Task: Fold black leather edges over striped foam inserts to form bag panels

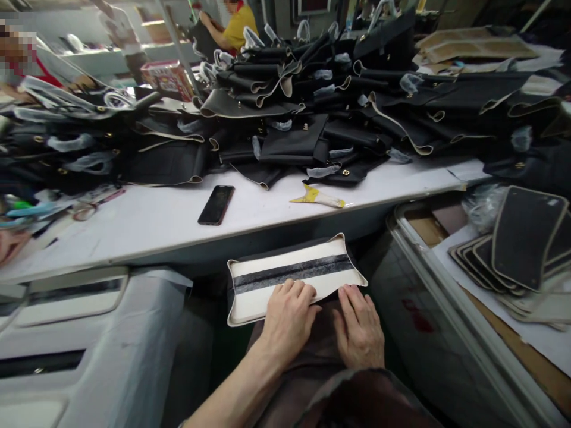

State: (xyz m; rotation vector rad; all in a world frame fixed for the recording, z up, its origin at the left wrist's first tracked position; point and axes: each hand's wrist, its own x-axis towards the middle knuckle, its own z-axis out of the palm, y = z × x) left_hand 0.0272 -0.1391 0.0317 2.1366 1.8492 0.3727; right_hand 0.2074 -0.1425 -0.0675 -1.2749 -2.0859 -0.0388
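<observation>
Over my lap lies a black bag [267,277], its rectangular cream-white face turned up, with a dark strip along the middle and raised pale edges at the corners. My left hand [291,312] is closed over the near edge around its middle, fingers curled on the white face and thumb pointing right. Close to the near right corner, my right hand [360,327] pinches the same edge, fingertips on top and thumb lower down. The bag's underside and whatever lies beneath my fingers are hidden.
Black bags with plastic-wrapped handles [294,139] are heaped across the white table [165,229]. A phone [216,205] and a yellow-white tool [316,196] lie nearer. Dark panels [529,238] are stacked at right; white-and-black panels [71,294] lie at left. A person in yellow [238,30] works behind.
</observation>
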